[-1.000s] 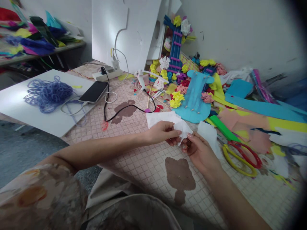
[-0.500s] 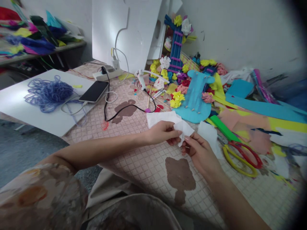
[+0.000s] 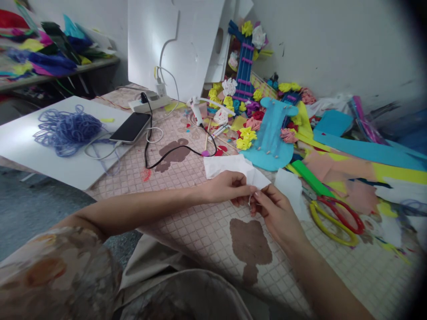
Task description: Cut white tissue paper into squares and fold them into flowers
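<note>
Above the near part of the table, my left hand (image 3: 230, 187) and my right hand (image 3: 279, 210) meet at the fingertips. Both pinch a small piece of white crepe paper (image 3: 259, 178); its upper part fans out above the thumbs, while the lower part is mostly hidden by the fingers. Behind my left hand lies a white paper strip (image 3: 224, 166). Beyond my right hand is another white paper piece (image 3: 289, 186). Farther back stands a light-blue guitar-shaped cutout (image 3: 267, 133) with yellow and pink paper flowers attached.
Scissors (image 3: 336, 218) with red and yellow handles lie right of my right hand, near a green strip (image 3: 312, 178). A white glue gun (image 3: 196, 111) trails a black cord (image 3: 167, 153). At left, a phone (image 3: 130, 127) and purple yarn (image 3: 68, 131) rest on a white board (image 3: 80, 171).
The fingertips have drawn closer together on the white paper, and its lower end no longer shows below the thumbs. Everything else stays in place.
</note>
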Available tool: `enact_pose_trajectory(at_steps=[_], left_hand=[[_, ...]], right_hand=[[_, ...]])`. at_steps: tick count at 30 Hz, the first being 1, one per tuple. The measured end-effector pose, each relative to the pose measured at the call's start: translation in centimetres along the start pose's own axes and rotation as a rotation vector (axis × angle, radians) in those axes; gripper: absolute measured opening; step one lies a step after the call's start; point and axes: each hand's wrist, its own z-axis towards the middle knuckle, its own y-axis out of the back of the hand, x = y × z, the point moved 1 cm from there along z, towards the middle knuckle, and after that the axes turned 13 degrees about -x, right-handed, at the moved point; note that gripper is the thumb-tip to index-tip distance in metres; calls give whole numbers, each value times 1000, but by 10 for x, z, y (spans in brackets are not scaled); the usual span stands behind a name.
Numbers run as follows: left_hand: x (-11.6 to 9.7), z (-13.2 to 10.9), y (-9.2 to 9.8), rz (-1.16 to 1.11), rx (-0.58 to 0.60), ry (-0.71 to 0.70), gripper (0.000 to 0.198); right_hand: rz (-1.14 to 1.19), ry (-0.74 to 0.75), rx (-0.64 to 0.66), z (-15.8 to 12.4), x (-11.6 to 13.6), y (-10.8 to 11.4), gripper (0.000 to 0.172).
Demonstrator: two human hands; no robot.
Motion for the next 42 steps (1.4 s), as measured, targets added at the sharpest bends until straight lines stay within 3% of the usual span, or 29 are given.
enact_pose_trajectory(at_steps=[14, 26, 29, 34, 42], left_hand=[[-2, 1, 1, -22, -65, 15, 25], [-5, 0, 1, -80, -70, 26, 25], [-6, 0, 1, -41, -71, 22, 22], [-4, 0, 1, 15, -92, -50, 21], [0, -1, 0, 10, -56, -132, 23]], right_hand=[[142, -169, -78, 7, 0, 6, 11], [135, -113, -76, 10, -1, 9, 10], [111, -119, -6, 9, -1, 9, 14], [26, -79, 51, 2, -1, 4, 22], [-68, -18, 38, 2, -3, 3, 17]])
